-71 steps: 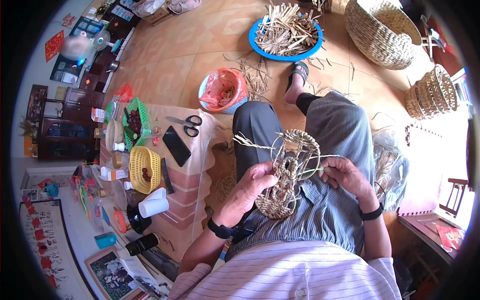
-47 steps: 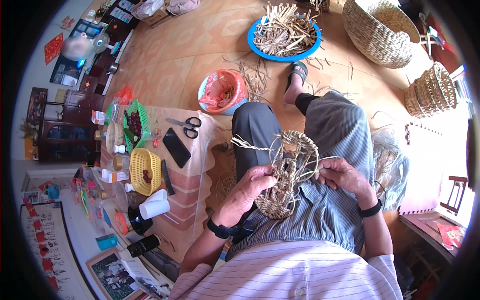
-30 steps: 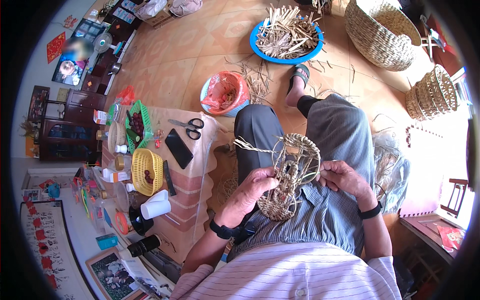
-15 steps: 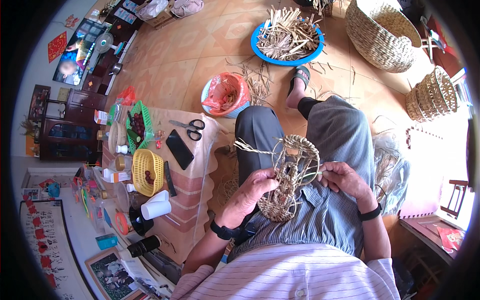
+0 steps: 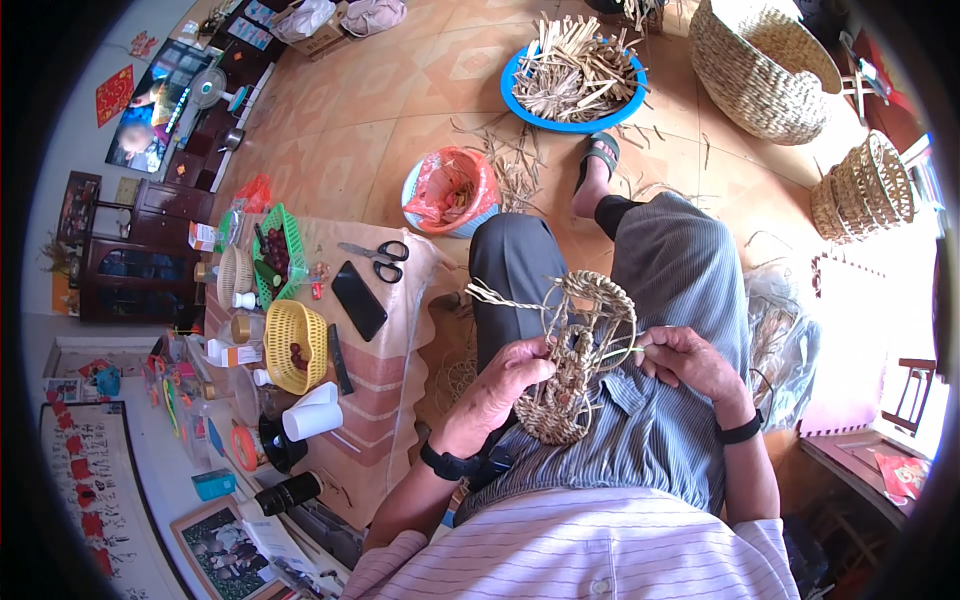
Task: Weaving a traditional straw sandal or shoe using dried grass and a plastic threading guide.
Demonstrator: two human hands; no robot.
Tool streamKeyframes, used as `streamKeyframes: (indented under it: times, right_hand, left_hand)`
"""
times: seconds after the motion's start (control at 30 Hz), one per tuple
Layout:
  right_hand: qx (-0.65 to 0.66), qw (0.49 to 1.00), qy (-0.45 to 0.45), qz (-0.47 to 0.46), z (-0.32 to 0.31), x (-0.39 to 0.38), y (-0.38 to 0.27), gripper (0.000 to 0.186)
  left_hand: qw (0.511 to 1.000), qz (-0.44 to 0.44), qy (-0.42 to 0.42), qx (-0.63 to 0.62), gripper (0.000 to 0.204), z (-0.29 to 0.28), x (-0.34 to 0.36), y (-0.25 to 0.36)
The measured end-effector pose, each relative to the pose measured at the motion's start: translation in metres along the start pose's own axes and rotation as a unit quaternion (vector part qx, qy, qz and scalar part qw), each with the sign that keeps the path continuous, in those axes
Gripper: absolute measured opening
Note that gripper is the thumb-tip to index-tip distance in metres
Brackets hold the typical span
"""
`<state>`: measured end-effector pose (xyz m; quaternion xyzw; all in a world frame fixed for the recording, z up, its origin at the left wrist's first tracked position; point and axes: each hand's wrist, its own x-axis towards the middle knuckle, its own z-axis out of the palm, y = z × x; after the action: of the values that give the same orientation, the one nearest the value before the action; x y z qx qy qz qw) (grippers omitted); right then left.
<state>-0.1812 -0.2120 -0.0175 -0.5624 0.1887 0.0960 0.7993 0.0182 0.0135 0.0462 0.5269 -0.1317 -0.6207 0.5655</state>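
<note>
A sandal-shaped piece of woven straw [image 5: 560, 405] lies over my lap, its curved braided rim at the far end and a loose twisted cord [image 5: 505, 297] sticking out to the left. My left hand [image 5: 512, 378] grips its left edge, thumb on top. At its right side my right hand [image 5: 688, 362] is closed in a pinch. A thin pale-green strand [image 5: 622, 352] runs from those fingertips into the weave. Whether the strand is a straw or a tool cannot be made out.
On the left table stand scissors [image 5: 386, 262], a black phone [image 5: 358, 300], a yellow basket [image 5: 285, 345] and a green basket [image 5: 292, 250]. Ahead on the floor are a blue basin [image 5: 512, 104] of dried straw, a red-lined bucket [image 5: 425, 190] and large woven baskets [image 5: 745, 85].
Both hands keep their places. My right hand has shifted very slightly, and more of the pale-green strand shows by its fingertips. The woven piece has barely moved.
</note>
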Motion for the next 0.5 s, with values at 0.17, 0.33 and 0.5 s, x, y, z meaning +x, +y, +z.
streamKeyframes:
  times: [0.17,0.33,0.5]
  right_hand:
    - [-0.022,0.996,-0.079,-0.023,0.013,0.012,-0.005,0.023]
    - [-0.075,0.992,-0.1,-0.001,0.052,0.013,-0.033,0.025]
    - [-0.204,0.979,-0.003,0.009,0.068,0.007,-0.049,0.026]
  left_hand:
    - [1.0,-0.006,-0.006,0.006,0.04,-0.003,-0.003,0.005]
    - [0.999,0.008,-0.014,0.045,0.037,-0.015,0.005,-0.02]
    - [0.999,0.01,-0.023,0.027,0.039,-0.013,-0.001,-0.023]
